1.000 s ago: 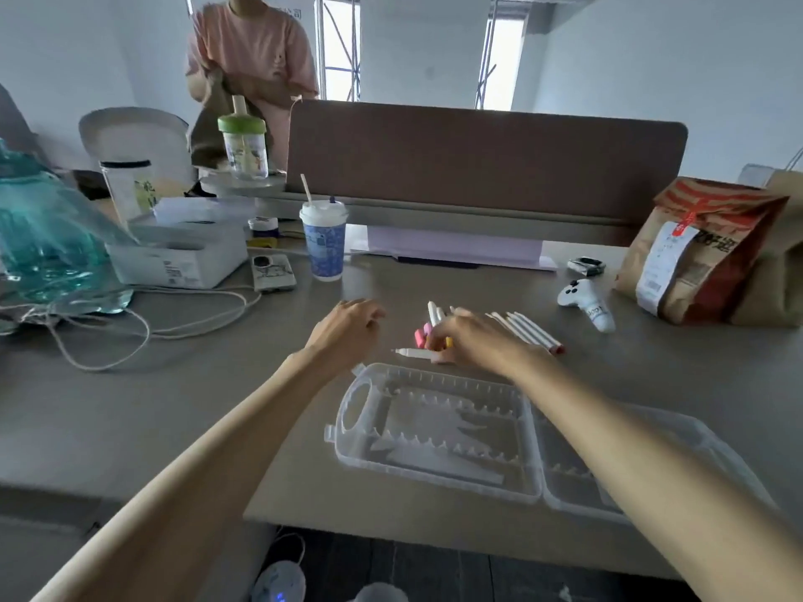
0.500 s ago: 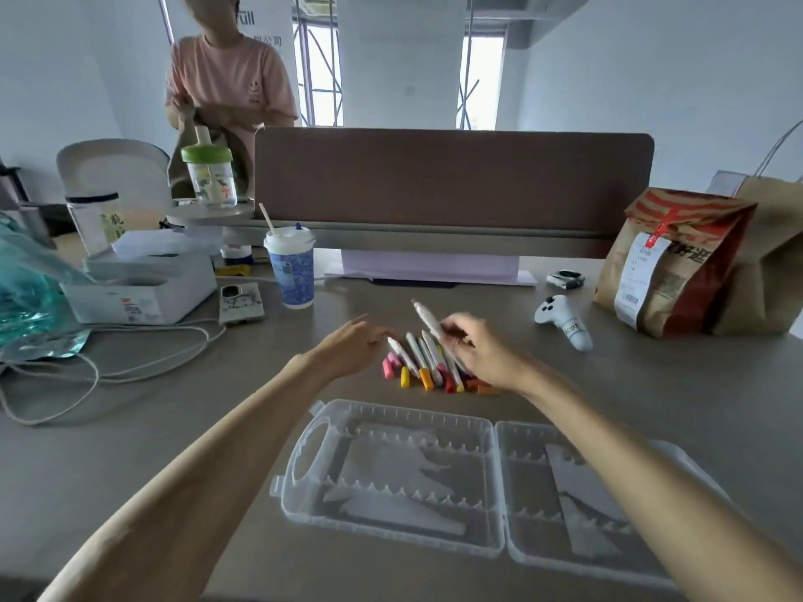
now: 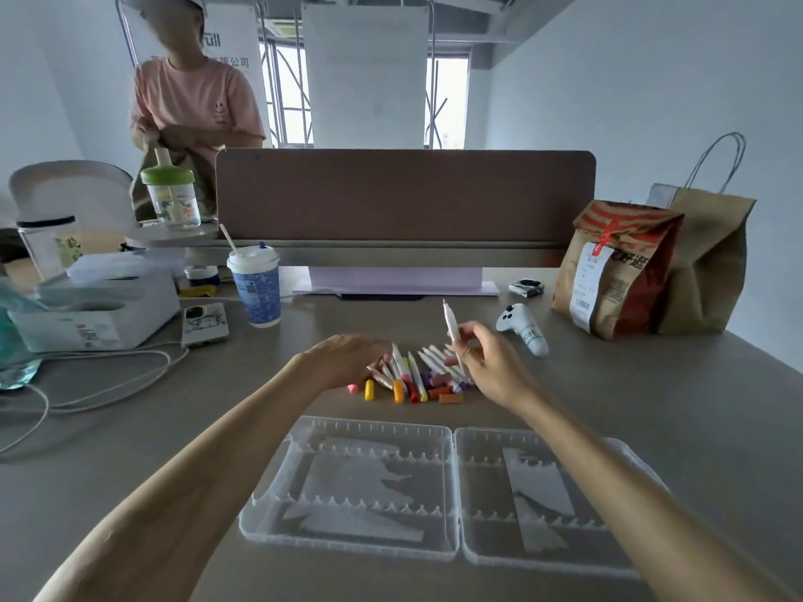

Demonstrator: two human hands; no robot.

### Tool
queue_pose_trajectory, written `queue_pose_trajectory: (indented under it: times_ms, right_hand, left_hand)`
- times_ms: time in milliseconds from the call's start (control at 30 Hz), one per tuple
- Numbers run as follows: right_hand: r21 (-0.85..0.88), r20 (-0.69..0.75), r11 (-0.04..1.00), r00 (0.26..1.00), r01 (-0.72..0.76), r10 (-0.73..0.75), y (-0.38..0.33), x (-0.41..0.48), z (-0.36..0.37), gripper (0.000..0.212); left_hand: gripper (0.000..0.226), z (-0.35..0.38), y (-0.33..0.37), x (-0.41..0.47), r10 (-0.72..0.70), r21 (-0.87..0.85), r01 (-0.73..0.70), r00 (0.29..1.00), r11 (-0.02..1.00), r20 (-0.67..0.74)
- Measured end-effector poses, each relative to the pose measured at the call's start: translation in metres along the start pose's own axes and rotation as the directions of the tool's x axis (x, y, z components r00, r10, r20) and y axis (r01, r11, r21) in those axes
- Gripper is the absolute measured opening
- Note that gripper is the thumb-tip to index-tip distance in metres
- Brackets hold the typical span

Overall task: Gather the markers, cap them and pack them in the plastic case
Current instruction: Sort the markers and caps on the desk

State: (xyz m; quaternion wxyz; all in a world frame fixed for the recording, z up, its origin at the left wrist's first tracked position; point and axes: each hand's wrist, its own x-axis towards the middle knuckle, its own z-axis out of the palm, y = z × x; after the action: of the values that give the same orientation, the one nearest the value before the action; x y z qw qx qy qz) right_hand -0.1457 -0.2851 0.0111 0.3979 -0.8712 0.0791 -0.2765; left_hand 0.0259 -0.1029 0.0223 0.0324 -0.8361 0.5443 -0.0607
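Observation:
Several white markers (image 3: 415, 369) with coloured ends lie in a loose pile on the desk, with loose coloured caps (image 3: 443, 391) among them. My right hand (image 3: 489, 362) pinches one uncapped white marker (image 3: 451, 327) and holds it nearly upright above the pile's right side. My left hand (image 3: 347, 360) rests palm down on the pile's left edge, its fingertips touching the markers. The clear plastic case (image 3: 452, 432) lies open flat in front of the pile, both halves showing toothed slots and holding no markers.
A white game controller (image 3: 523, 328) lies right of the pile, brown paper bags (image 3: 621, 267) behind it. A blue cup (image 3: 256, 286), phone (image 3: 204, 323), white box (image 3: 95, 310) and cables (image 3: 108, 384) sit left. A person in pink stands behind the brown divider (image 3: 404, 197).
My right hand has lifted one marker from the pile and raised it more upright. My left hand has stayed at the pile's left edge. The view has tilted up.

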Motion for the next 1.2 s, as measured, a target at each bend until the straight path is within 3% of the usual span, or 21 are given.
queue_pose_trajectory:
  times_ms: [100,167,267,300,367,433,533,667,767,933,1067,1200]
  right_hand:
    - [-0.003,-0.004,1.0,1.0,-0.012,0.012,-0.001,0.0,0.0,0.015]
    - [-0.023,-0.013,1.0,1.0,-0.015,0.014,-0.003,0.002,0.001,0.016]
    - [-0.097,0.028,0.993,0.997,-0.069,0.072,-0.01,0.011,0.011,0.018]
    - [-0.131,0.052,0.985,0.992,-0.112,0.119,-0.011,0.017,0.017,0.014]
    - [-0.173,0.077,0.965,0.975,-0.195,0.211,-0.014,0.028,0.03,0.009]
    - [-0.216,0.07,0.949,0.966,-0.231,0.251,-0.018,0.041,0.045,0.014]
    - [-0.374,0.117,0.897,0.948,-0.234,0.296,-0.027,0.055,0.063,0.021]
    - [-0.609,0.147,0.764,0.917,-0.212,0.371,-0.027,0.067,0.082,0.021]
    - [-0.646,0.168,0.722,0.876,-0.248,0.452,-0.031,0.073,0.086,0.018]
    - [-0.615,0.202,0.729,0.834,-0.3,0.513,-0.039,0.079,0.085,0.022]
    - [-0.535,0.195,0.776,0.846,-0.333,0.497,-0.036,0.08,0.079,0.024]
    - [-0.292,0.161,0.884,0.893,-0.364,0.421,-0.032,0.076,0.062,0.022]
  left_hand:
    - [0.037,-0.003,-0.004,-0.005,0.045,-0.075,-0.048,0.998,0.996,-0.04]
    - [0.03,-0.004,-0.009,-0.01,0.019,-0.206,-0.049,0.989,0.977,-0.145]
    - [0.015,-0.005,-0.01,-0.015,-0.267,-0.535,0.054,0.905,0.843,-0.33]
    - [0.011,-0.007,-0.005,-0.018,-0.391,-0.672,0.104,0.873,0.734,-0.292]
    - [0.008,-0.007,0.005,-0.022,-0.555,-0.919,0.132,0.825,0.372,-0.106]
    - [0.011,-0.005,0.01,-0.026,-0.627,-0.989,0.134,0.777,0.067,0.063]
    - [0.011,0.001,0.013,-0.034,-0.621,-0.982,0.169,0.762,-0.084,0.184]
    - [0.01,0.003,0.009,-0.043,-0.623,-0.983,0.16,0.76,-0.094,0.184]
    - [0.013,0.0,0.006,-0.045,-0.62,-0.98,0.175,0.759,-0.095,0.196]
    - [0.022,-0.002,0.001,-0.033,-0.691,-0.915,0.36,0.709,0.183,0.141]
    - [0.017,-0.001,-0.002,-0.027,-0.718,-0.863,0.456,0.674,0.217,0.176]
    - [0.019,-0.002,-0.001,-0.016,-0.698,-0.833,0.503,0.682,0.231,0.219]
